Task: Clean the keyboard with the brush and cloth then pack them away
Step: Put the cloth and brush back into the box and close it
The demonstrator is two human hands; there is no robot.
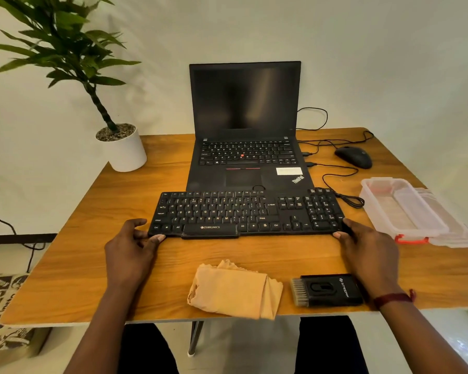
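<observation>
A black keyboard (247, 213) lies across the middle of the wooden table (97, 268), its back edge over the front of a laptop. My left hand (131, 245) grips its front left corner, thumb on the near edge. My right hand (366, 248) grips the front right corner the same way. Nearer to me, a folded tan cloth (234, 288) lies close to the table's front edge. To its right a black brush (327, 290) with grey bristles pointing left lies flat, just inside my right wrist.
An open black laptop (245, 125) stands behind the keyboard. A black mouse (354, 157) and loose cables lie at the back right. A clear plastic box (404, 209) with a red clip sits on its lid at the right edge. A potted plant (120, 145) occupies the back left corner.
</observation>
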